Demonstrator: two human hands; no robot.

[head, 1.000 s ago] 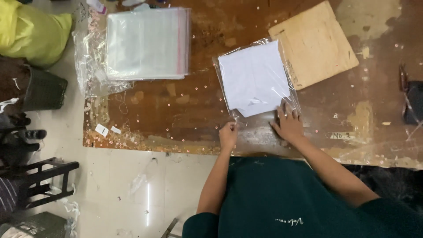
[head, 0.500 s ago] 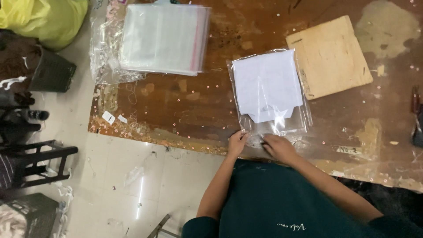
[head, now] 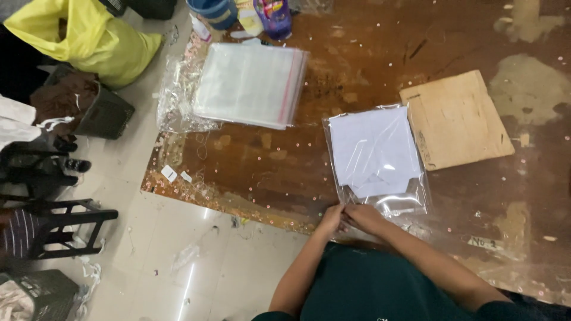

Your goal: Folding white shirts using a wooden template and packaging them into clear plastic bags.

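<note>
A clear plastic bag with a white folded piece inside lies flat on the worn brown table. My left hand and my right hand meet at the bag's near left corner. Both pinch its near edge with closed fingers. The fingertips touch each other there.
A tan board lies right of the bag, touching it. A stack of clear zip bags sits at the far left of the table. A blue cup and bottle stand behind. On the floor left: yellow sack, dark basket, black chair.
My right hand came off the bag's flat near side and joined my left hand at the near left corner. The bag now lies straighter beside the board.
</note>
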